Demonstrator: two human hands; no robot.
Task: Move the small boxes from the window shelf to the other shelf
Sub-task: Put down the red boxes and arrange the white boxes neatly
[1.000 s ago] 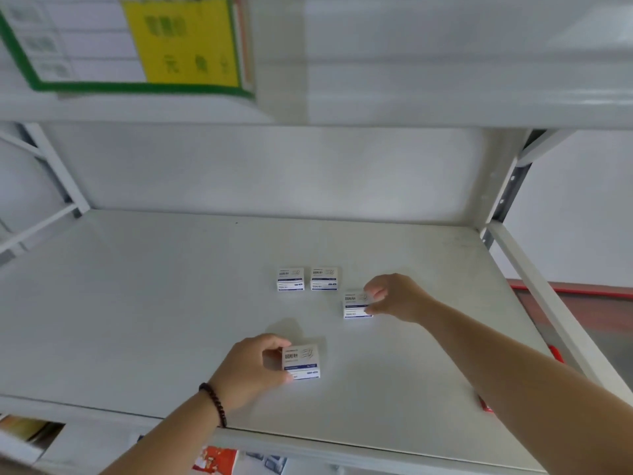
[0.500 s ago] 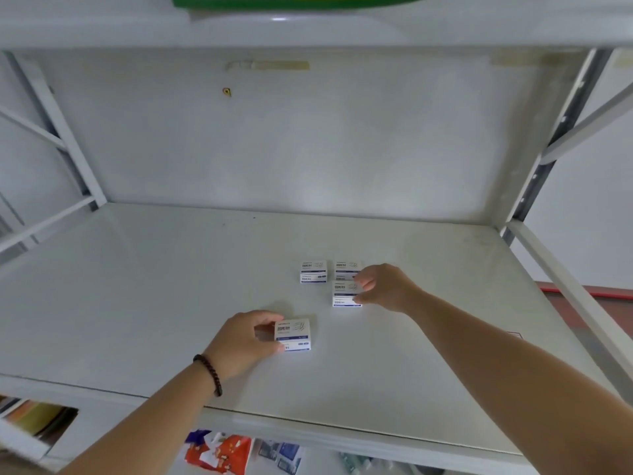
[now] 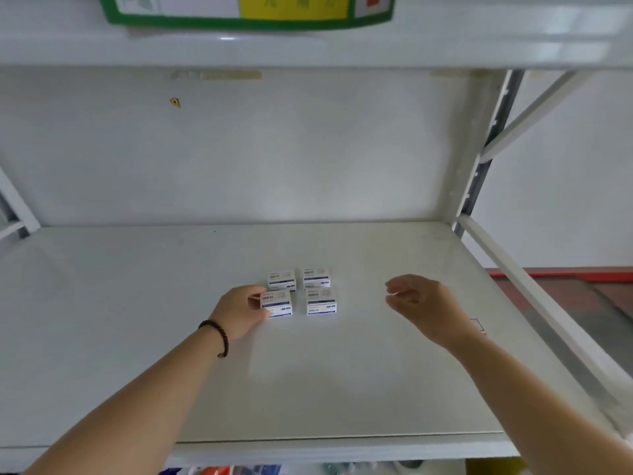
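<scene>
Several small white boxes with blue print lie in a two-by-two block on the white shelf (image 3: 137, 303). My left hand (image 3: 239, 311), with a dark bead bracelet on the wrist, grips the front-left box (image 3: 277, 303) by its left side. Beside it on the right lies the front-right box (image 3: 321, 302). Behind them sit the back-left box (image 3: 282, 280) and the back-right box (image 3: 316, 278). My right hand (image 3: 421, 303) hovers to the right of the block, apart from it, its fingers loosely curled and holding nothing.
An upper shelf (image 3: 445, 39) overhangs, with a green-framed yellow label (image 3: 246, 12) on its edge. Slanted metal braces (image 3: 527, 111) and the upright post stand at the right. Colourful items (image 3: 219, 470) show on the level below the front edge.
My left hand slid its box forward and right into the front-left spot of the block. My right hand let go of the front-right box and drew back to the right.
</scene>
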